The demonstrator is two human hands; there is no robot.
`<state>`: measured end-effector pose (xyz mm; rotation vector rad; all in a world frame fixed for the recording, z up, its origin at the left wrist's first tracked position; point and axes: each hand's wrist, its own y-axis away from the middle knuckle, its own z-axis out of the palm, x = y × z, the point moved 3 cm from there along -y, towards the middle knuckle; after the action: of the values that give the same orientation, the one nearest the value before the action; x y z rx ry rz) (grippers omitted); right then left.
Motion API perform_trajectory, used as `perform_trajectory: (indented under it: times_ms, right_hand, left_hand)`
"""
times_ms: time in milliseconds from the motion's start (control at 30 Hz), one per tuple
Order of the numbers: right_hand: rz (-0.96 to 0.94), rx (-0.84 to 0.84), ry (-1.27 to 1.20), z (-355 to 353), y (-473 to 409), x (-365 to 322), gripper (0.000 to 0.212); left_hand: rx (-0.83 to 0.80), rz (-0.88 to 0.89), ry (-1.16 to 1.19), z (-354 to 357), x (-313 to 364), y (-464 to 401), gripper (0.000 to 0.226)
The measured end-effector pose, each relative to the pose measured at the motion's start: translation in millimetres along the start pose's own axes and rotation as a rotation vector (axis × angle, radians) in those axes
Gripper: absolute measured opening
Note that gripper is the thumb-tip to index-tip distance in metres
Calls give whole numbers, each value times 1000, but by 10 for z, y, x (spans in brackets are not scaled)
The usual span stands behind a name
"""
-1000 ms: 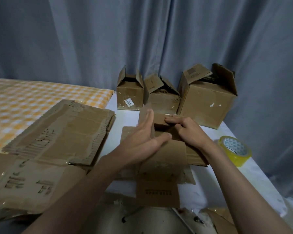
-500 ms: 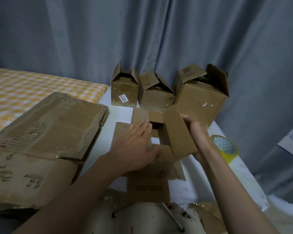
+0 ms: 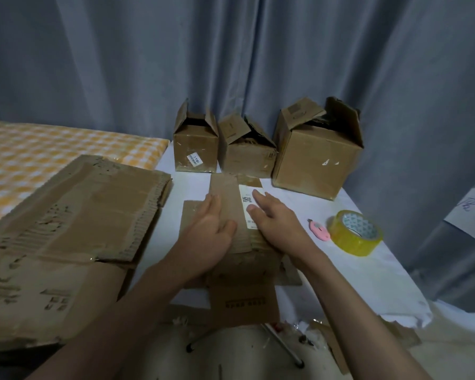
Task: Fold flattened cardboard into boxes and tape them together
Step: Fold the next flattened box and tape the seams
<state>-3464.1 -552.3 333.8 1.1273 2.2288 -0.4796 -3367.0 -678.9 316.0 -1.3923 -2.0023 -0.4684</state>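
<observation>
Grey curtain (image 3: 231, 64) closes off the back; a yellow checked bed (image 3: 52, 149) runs off to the left. White-covered tabletop (image 3: 354, 270) carries everything else. Largest cardboard is the stack of big flattened sheets (image 3: 74, 215) on the left, overhanging the near edge. Against the curtain stand three folded boxes: the big box (image 3: 313, 160) to the right, a middle box (image 3: 247, 157) and a labelled small box (image 3: 195, 152), all with top flaps still loose and up. In the centre lies the flattened small carton (image 3: 231, 204), on top of a few more flats of its kind, a white barcode label (image 3: 248, 207) facing up. Left hand (image 3: 206, 231) lies flat on the carton, fingers straight and together, pressing down. Right hand (image 3: 274, 218) is likewise flat and spread, fingertips over the label, gripping nothing. Yellow tape roll (image 3: 355, 233) sits to the right, well apart from the hands, with a small pink cutter (image 3: 320, 231) just beside it. Judged step: a fresh flat is being picked from the pile or squared up, not yet opened into a tube. Next move likely calls for lifting one edge, pushing opposite creases to pop it into a sleeve, then folding the bottom flaps inward before reaching for the tape. Worn creases may resist, so both hands needed.
</observation>
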Motion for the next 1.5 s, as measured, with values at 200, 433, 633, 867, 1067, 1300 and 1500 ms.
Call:
perform_trajectory:
  times_ms: [200,433,633,867,1067,1300,1500]
  right_hand:
    - [-104,-183,-96,-323,-90,119,54]
    - [-203,-387,-140,-418,-174,192,55]
    - [-157,-403,-339,-455,-157,196,50]
    - [263,290,216,-1158,-10,934,43]
    - [455,34,510,-1109,298,1344,33]
    - [362,356,609,-1153,396,1205,19]
    - [144,673,360,-1155,340,726,29]
  left_hand:
    - [-25,17,-121,8,179,296,79]
    - [-20,377,-193,-380,160,173,90]
    - [-291,562,-462,-321,-1,-80,102]
    - [-200,569,-497,-270,-108,-57,94]
    - [-66,456,-548,-228,-96,-12,96]
    - [43,375,-638,-85,-14,44,98]
    - [160,352,-698,75,156,116,104]
